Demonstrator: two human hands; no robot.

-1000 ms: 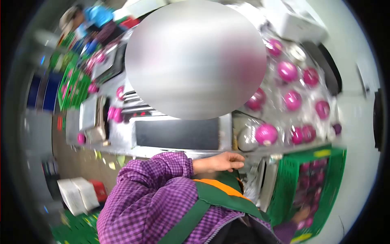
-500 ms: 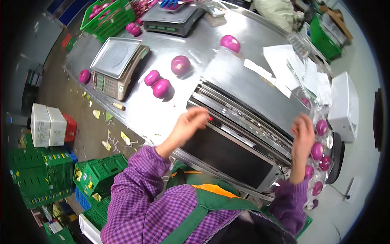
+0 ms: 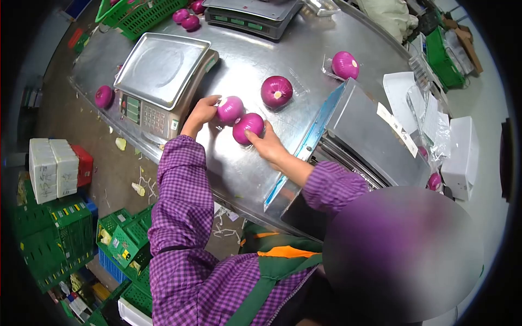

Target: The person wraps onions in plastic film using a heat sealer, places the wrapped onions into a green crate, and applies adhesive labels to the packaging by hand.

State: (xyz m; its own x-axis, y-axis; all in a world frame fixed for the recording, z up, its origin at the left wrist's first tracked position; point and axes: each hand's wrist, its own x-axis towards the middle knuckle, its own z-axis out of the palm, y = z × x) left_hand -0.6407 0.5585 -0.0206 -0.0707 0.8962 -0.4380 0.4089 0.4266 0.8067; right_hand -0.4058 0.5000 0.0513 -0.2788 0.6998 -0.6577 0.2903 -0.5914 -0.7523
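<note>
A pair of red onions sits side by side on the steel table, the left onion (image 3: 230, 110) and the right onion (image 3: 248, 129) close together. My left hand (image 3: 203, 113) grips the pair from the left, fingertips at the left onion's edge. From the right, my right hand (image 3: 266, 143) has its thumb across the right onion and its fingers behind it. A larger red onion (image 3: 276, 92) lies just beyond them. Farther back, another onion (image 3: 345, 65) rests in a clear plastic tray.
To the left stands a price scale (image 3: 160, 76), with a second scale (image 3: 250, 19) behind it. The wrapping machine (image 3: 370, 125) occupies the right side. A green crate (image 3: 147, 22) is at the far left; one onion (image 3: 104, 96) lies near the table's left edge. A blurred disc covers the lower right.
Both hands have moved from over the wrapping machine leftward to the two onions and taken hold of them. The view has shifted, and a blue-edged strip now shows along the machine's left side.
</note>
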